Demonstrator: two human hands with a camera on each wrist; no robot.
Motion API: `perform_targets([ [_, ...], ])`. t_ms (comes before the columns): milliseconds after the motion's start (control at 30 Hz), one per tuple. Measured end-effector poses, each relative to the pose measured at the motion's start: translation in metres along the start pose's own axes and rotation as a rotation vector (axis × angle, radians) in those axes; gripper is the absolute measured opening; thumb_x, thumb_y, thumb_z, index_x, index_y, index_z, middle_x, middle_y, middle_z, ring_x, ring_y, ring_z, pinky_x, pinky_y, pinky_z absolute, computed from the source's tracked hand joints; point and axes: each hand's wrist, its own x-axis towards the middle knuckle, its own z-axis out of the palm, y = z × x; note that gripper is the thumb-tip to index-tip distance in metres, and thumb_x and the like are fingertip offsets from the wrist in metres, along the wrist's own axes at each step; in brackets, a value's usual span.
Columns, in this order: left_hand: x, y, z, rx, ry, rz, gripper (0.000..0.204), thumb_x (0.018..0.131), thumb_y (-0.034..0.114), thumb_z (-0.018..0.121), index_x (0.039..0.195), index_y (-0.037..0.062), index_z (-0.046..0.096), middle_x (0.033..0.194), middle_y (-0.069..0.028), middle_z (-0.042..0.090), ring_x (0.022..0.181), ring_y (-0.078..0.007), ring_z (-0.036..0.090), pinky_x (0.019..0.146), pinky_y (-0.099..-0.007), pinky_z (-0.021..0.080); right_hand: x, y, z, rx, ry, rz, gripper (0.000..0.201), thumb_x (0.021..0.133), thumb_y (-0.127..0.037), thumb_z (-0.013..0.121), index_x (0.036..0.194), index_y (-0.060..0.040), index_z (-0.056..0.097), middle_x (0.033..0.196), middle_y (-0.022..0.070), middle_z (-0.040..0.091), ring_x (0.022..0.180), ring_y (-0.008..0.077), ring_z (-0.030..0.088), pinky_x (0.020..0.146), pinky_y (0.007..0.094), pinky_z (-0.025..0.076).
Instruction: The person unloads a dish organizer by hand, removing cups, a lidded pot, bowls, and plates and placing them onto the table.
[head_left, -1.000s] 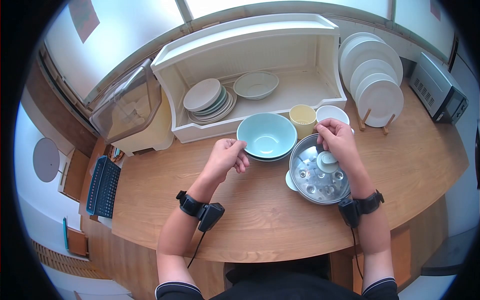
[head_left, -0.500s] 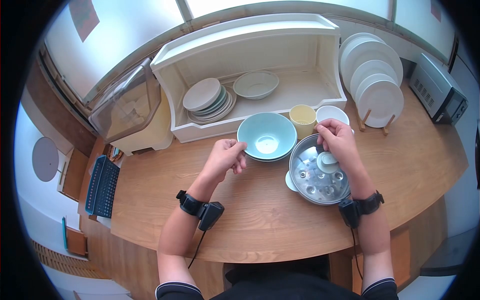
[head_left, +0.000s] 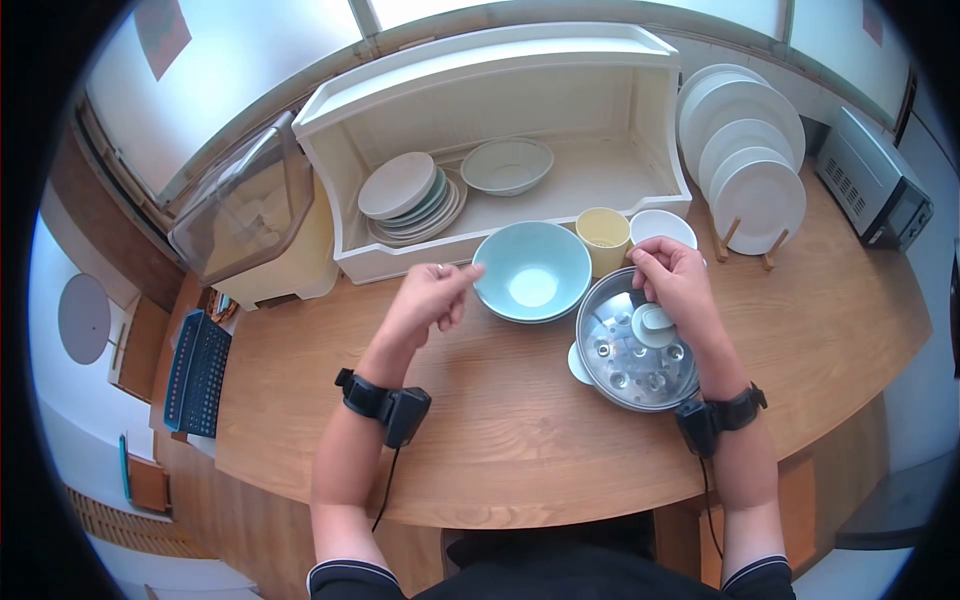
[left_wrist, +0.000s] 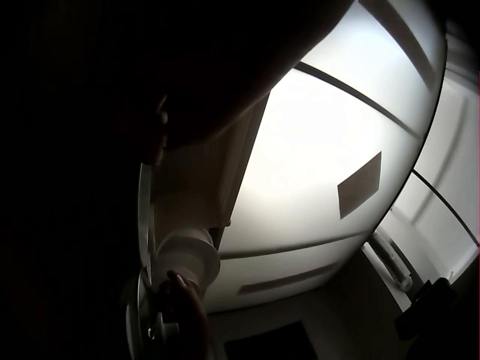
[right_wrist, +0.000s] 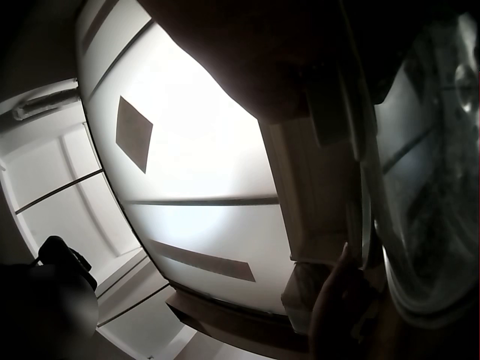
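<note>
Inside, rack (head_left: 640,150) holding stacked plates (head_left: 410,200), left hand (head_left: 425,297) fingers pinching empty blue bowl (head_left: 532,272), right hand (head_left: 680,285) gripping steamer lid (head_left: 635,345).

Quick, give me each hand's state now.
Left hand: pinching the light-blue bowl rim.
Right hand: gripping the steamer tray far rim.

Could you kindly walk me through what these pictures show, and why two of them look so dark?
A person wears three cameras: one on the head, one on each wrist. The head view looks down at a wooden table. The left hand pinches the rim of a blue bowl. The right hand rests on a metal steamer tray and seems to grip its far edge. Nearby stand a yellow cup and a white rack holding plates. The wrist views are dark because they look up past each hand at bright windows.
</note>
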Motion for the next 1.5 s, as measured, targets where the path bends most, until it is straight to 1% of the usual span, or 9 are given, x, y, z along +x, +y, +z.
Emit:
perform_targets([
  [133,0.033,0.016,-0.025,-0.085,0.05,0.093,0.033,0.091,0.033,0.064,0.069,0.0098,0.056,0.053,0.0008,0.054,0.041,-0.0059,0.047,0.039,-0.0199,0.036,0.0,-0.002,0.001,-0.016,0.004,0.008,0.012,0.092,-0.012,0.06,0.094,-0.0001,0.065,0.065,0.0,0.06,0.05,0.002,0.046,0.046,0.0168,0.034],
  [200,0.06,0.016,-0.034,-0.252,-0.051,0.082,0.028,0.095,0.029,0.059,0.079,0.0067,0.058,0.067,-0.0023,0.06,0.055,-0.0081,0.055,0.051,-0.022,0.046,0.0,-0.002,0.001,-0.02,0.004,0.006,0.012,0.092,-0.012,0.06,0.094,-0.0001,0.065,0.065,0.0,0.06,0.05,0.0021,0.046,0.046,0.0168,0.034],
  [300,0.091,0.024,-0.03,-0.308,-0.027,0.021,0.022,0.097,0.026,0.055,0.089,0.0058,0.058,0.078,-0.0016,0.063,0.068,-0.0102,0.06,0.062,-0.0239,0.051,0.0,-0.003,0.0,-0.026,0.001,0.012,0.013,0.092,-0.012,0.06,0.093,0.0005,0.064,0.065,0.0009,0.06,0.051,0.0029,0.047,0.047,0.0182,0.036],
  [333,0.104,0.022,-0.03,-0.327,-0.047,0.005,0.024,0.098,0.023,0.052,0.098,-0.0003,0.057,0.091,-0.0093,0.063,0.081,-0.0163,0.062,0.073,-0.0288,0.055,0.0,-0.003,0.0,-0.029,-0.001,0.022,0.014,0.092,-0.012,0.059,0.093,0.0011,0.063,0.065,0.0018,0.061,0.051,0.0038,0.048,0.048,0.0196,0.038],
  [533,0.16,0.019,-0.016,-0.429,-0.076,-0.19,0.035,0.1,0.019,0.046,0.118,-0.0111,0.045,0.108,-0.0254,0.058,0.102,-0.032,0.061,0.091,-0.0382,0.055,-0.001,-0.004,0.0,-0.012,-0.003,0.036,0.015,0.092,-0.013,0.059,0.093,0.0013,0.063,0.065,0.002,0.061,0.051,0.0042,0.049,0.049,0.0202,0.039],
  [733,0.173,0.026,-0.011,-0.484,-0.092,-0.228,0.037,0.102,0.014,0.036,0.126,-0.0136,0.037,0.117,-0.0318,0.055,0.106,-0.0387,0.061,0.09,-0.0413,0.057,0.0,-0.004,0.0,-0.016,0.0,0.041,0.015,0.092,-0.013,0.059,0.094,0.001,0.063,0.065,0.0019,0.061,0.052,0.0044,0.049,0.049,0.0205,0.04],
  [1067,0.194,0.02,-0.004,-0.472,-0.097,-0.168,0.033,0.1,0.008,0.036,0.125,-0.0142,0.035,0.119,-0.0304,0.054,0.109,-0.0374,0.06,0.092,-0.042,0.056,-0.001,-0.007,0.001,-0.039,-0.003,0.041,0.014,0.092,-0.013,0.058,0.093,0.0008,0.063,0.065,0.0013,0.061,0.053,0.0048,0.05,0.05,0.0205,0.04],
  [1367,0.157,0.036,-0.005,-0.367,-0.082,-0.068,0.032,0.098,0.004,0.035,0.123,-0.0149,0.038,0.121,-0.0303,0.053,0.111,-0.0376,0.059,0.094,-0.0412,0.055,-0.002,-0.005,0.0,-0.039,-0.01,0.006,0.015,0.092,-0.012,0.058,0.092,0.0015,0.063,0.065,0.0011,0.06,0.054,0.0045,0.05,0.051,0.0206,0.04],
  [1500,0.132,0.051,-0.01,-0.38,-0.06,0.031,0.036,0.094,0.002,0.037,0.121,-0.0203,0.038,0.117,-0.0321,0.054,0.107,-0.0393,0.061,0.09,-0.0423,0.057,-0.001,-0.001,-0.001,-0.039,-0.009,-0.003,0.015,0.092,-0.013,0.058,0.093,0.0019,0.063,0.065,0.0015,0.061,0.053,0.0045,0.05,0.05,0.0207,0.039],
])
